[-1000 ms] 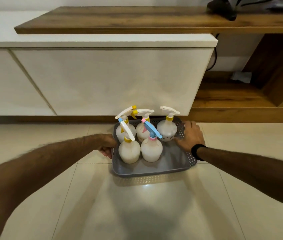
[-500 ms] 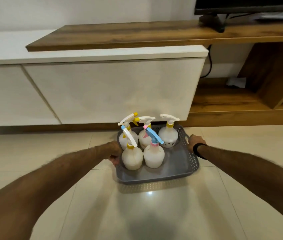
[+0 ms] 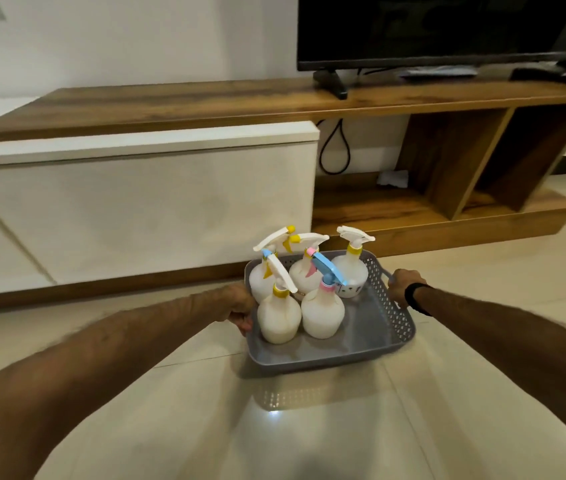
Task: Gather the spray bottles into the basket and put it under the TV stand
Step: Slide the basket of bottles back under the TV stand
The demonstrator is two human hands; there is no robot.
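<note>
Gripping the grey perforated plastic basket (image 3: 394, 315) by its left rim, the left hand (image 3: 240, 308) has its fingers curled shut; five round, milky-white spray bottles (image 3: 321, 315) stand upright toward the basket's far-left corner; the right hand (image 3: 404, 282) clasps the right-side handle, basket over glossy tile before the wooden TV stand (image 3: 413, 216).

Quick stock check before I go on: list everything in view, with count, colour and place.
spray bottles: five, white with yellow, pink and blue heads, upright in the basket
basket: one, grey, perforated, over the floor
TV stand: one, wooden top, white front, open shelves at right
TV: one, black, on the stand
cable: one, black, looped behind the stand
floor: cream tiles
wristband: one, black, right wrist
left hand: grip on basket's left edge
right hand: grip on basket's right handle
</note>
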